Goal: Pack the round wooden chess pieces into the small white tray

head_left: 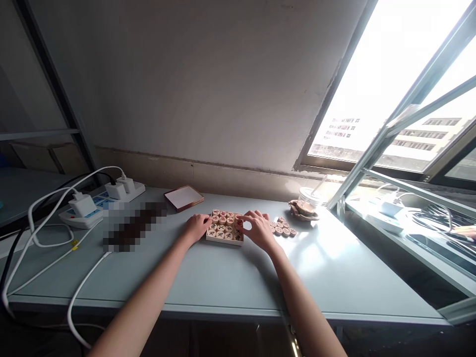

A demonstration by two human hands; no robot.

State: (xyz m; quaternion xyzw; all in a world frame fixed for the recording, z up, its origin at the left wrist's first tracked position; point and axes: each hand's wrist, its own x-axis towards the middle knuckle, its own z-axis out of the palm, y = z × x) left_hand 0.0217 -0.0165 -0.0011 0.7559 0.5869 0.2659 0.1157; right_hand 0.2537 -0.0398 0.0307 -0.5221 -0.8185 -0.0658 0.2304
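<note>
A shallow wooden tray (pixel 224 240) lies on the pale table, filled with several round wooden chess discs (pixel 222 225) marked in red and black. My left hand (pixel 198 227) rests curled against the tray's left side, steadying it. My right hand (pixel 257 228) is at the tray's right edge, its fingertips pinched on a red-marked disc (pixel 238 223). Several loose discs (pixel 283 229) lie on the table just right of my right hand.
The tray's flat lid (pixel 183 197) lies behind it to the left. A power strip (pixel 98 202) with white chargers and cables sits far left. A clear cup (pixel 308 196) and a brown object (pixel 304 208) stand near the open window frame (pixel 375 171) at right.
</note>
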